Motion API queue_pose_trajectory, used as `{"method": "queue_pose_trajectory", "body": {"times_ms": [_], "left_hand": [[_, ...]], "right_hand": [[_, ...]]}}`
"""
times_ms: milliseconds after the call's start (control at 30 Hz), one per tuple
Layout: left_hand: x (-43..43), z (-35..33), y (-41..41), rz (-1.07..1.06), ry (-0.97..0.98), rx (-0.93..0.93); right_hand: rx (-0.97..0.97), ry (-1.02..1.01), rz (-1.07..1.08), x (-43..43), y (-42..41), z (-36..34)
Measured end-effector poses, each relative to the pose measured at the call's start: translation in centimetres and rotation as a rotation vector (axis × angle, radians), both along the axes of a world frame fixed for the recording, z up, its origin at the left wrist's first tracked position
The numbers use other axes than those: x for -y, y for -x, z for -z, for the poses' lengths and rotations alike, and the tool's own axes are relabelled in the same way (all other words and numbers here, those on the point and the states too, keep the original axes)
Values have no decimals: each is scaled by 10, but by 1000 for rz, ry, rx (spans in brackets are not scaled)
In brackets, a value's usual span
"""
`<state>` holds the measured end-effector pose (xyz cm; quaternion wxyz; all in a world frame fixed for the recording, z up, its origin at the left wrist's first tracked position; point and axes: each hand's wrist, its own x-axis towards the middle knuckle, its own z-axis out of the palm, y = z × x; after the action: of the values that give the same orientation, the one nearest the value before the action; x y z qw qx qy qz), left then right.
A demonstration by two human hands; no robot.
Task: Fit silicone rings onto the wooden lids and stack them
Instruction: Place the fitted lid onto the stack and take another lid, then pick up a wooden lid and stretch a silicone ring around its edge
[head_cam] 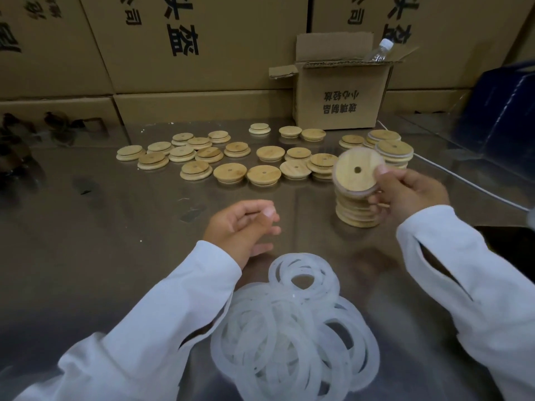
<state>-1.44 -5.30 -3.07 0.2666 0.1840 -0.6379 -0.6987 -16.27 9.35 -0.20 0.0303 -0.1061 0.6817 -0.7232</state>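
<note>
**Desk:** Which containers are there, and what is in them?

**Photographer:** One small cardboard box (pixel 341 94) stands at the back of the surface (pixel 115 212) with its flaps open. A clear plastic bottle (pixel 377 52) with a white cap leans out of it, and the rest of its contents are hidden. Large printed cartons (pixel 179 39) are stacked behind it, all closed.

**Desk:** And the hands?

**Photographer:** The right hand (pixel 411 192) pinches a wooden lid (pixel 356 173) by its edge, thumb on top and fingers curled beneath. It holds the lid tilted just above a stack (pixel 357 209) of similar lids. The left hand (pixel 240 227) hovers over the surface with fingers loosely curled and nothing in it. It is slightly blurred. Both arms are in white sleeves (pixel 179 299).

**Desk:** Materials?

**Photographer:** The held lid is a pale, grained disc with a small round hole through its centre, and a translucent band edges its rim. Loose lids (pixel 231 157) lie scattered across the middle of the surface, each stepped, with a wider disc and a narrower one. A second stack (pixel 393 151) sits further back on the right. Nearest the camera is a heap of silicone rings (pixel 292 328) — flat, milky, translucent hoops overlapping one another. The surface itself is smooth and glossy, and it reflects the cartons.
</note>
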Motion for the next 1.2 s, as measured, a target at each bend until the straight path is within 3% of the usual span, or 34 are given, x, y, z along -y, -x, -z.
{"method": "queue_pose_trajectory", "body": {"times_ms": [233,467,700,833,933,1100,1200], "left_hand": [[-2,1,1,-14,16,-9],[-3,1,2,-34,22,5],[-3,0,3,-64,37,36],[3,-1,8,-143,187,97],[14,-6,21,-192,306,140],[50,-12,65,-233,671,384],[70,-12,98,-250,787,533]], "right_hand": [[500,61,145,-8,55,-4],[547,283,20,-4,64,3],[479,166,122,-8,59,6],[50,-32,329,-2,36,9],[-306,-30,176,11,1,7],[-780,-263,-160,19,-27,18],[-890,-307,-236,20,-31,28]]}}
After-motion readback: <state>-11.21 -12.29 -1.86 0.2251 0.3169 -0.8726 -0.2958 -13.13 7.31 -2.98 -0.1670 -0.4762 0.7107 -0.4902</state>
